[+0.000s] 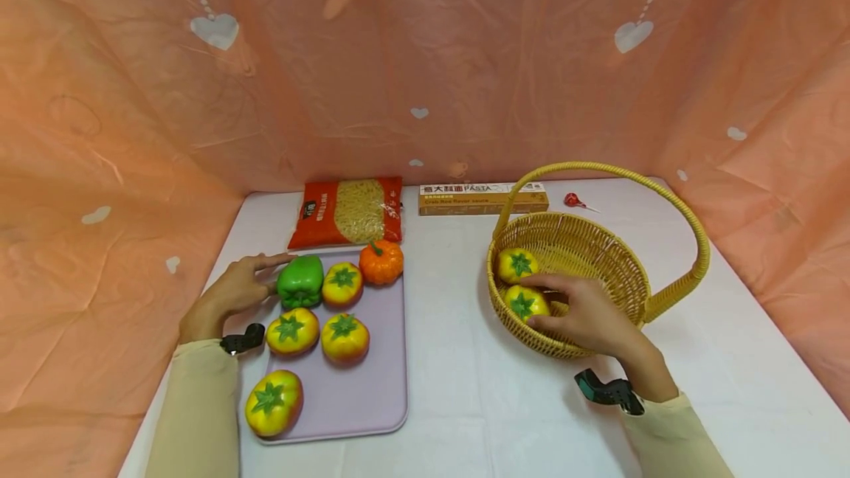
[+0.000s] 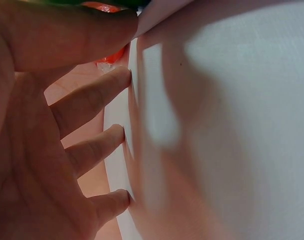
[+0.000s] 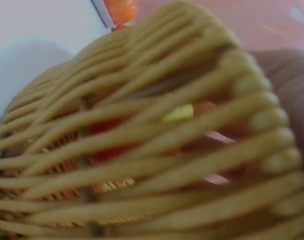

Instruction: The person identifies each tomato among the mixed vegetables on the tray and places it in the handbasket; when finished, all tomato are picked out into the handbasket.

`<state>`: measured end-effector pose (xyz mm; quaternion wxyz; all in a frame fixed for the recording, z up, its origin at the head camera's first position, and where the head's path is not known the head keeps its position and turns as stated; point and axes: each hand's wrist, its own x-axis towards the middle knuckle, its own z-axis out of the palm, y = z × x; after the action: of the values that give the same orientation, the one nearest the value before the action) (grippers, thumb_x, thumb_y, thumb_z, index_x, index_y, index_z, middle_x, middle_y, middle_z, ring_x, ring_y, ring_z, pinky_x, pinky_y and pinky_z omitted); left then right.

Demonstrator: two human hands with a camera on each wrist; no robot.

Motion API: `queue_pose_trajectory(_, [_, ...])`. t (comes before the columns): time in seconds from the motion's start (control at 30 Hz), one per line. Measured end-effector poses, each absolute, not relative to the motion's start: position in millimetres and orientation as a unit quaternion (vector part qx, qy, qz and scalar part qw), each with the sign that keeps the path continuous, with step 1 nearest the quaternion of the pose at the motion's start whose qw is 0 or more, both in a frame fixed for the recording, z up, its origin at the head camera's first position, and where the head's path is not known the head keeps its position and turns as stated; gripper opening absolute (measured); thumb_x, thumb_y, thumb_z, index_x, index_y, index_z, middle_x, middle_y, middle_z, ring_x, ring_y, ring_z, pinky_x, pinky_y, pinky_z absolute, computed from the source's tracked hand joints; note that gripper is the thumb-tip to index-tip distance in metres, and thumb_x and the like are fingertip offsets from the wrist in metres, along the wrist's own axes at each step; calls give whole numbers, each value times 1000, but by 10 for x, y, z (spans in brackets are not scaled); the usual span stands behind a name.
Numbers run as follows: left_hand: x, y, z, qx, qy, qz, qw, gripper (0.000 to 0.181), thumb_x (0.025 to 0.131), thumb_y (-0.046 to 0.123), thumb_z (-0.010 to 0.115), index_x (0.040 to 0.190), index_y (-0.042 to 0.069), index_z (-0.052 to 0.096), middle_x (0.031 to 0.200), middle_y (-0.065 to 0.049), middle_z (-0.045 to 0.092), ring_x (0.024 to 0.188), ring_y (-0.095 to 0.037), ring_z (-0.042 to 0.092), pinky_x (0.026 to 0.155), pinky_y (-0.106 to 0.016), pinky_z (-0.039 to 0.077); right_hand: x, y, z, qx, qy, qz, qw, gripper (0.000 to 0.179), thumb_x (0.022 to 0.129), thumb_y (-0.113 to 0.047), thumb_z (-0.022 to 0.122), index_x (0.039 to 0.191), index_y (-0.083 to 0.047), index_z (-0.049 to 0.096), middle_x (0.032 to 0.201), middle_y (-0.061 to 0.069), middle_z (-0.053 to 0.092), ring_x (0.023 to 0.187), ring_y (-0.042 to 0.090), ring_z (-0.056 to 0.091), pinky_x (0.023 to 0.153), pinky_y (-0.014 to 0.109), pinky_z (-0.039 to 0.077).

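At the left edge of the lilac tray [image 1: 372, 404], my left hand [image 1: 232, 292] is beside a green bell pepper [image 1: 301, 282]. Its index finger reaches along the far side and the thumb is close to the near side; whether they touch it I cannot tell. The left wrist view shows the other fingers [image 2: 92, 102] spread and fairly straight. My right hand [image 1: 587, 312] reaches into the wicker basket [image 1: 598, 242], thumb and fingers around a yellow-red persimmon [image 1: 524, 304]. Another persimmon [image 1: 516, 265] lies behind it. Basket weave hides most of this hand in the right wrist view.
Several persimmons [image 1: 345, 338] and an orange pumpkin [image 1: 381, 262] lie on the tray. Behind it is a red bag of pasta [image 1: 358, 211]. A pasta box [image 1: 482, 201] and a red lollipop [image 1: 574, 200] lie farther right. The basket's tall handle [image 1: 690, 227] arches up on the right.
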<state>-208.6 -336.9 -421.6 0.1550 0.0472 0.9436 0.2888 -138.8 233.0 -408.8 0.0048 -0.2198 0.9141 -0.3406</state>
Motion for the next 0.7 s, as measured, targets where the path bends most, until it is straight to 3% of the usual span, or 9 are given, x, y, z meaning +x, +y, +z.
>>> queue_pose_trajectory(0.3, [-2089, -3379, -4226, 66, 946, 287, 133, 66, 92, 4, 66, 157, 10, 60, 161, -38, 48, 155, -68, 27, 123, -84, 21, -1323, 2275, -4014, -208, 919, -331, -44, 52, 89, -20, 93, 137, -12, 76, 137, 13, 77, 126, 38, 73, 103, 59, 60])
queue_pose_trajectory(0.5, [-2098, -3375, -4226, 74, 951, 276, 121, 67, 90, 4, 68, 156, 9, 61, 158, -43, 48, 152, -70, 32, 120, -85, 25, -1291, 2144, -3928, -245, 884, -389, -83, 51, 87, -17, 94, 136, -16, 78, 135, 6, 78, 125, 22, 74, 102, 21, 58])
queue_pose_trajectory(0.7, [-2093, -3367, -4209, 64, 948, 280, 135, 67, 91, 4, 66, 158, 10, 59, 161, -41, 45, 154, -69, 28, 121, -86, 22, -1291, 1864, -3892, -305, 824, -477, -37, 55, 88, -7, 91, 140, -15, 75, 138, 4, 77, 124, 14, 74, 105, 23, 59])
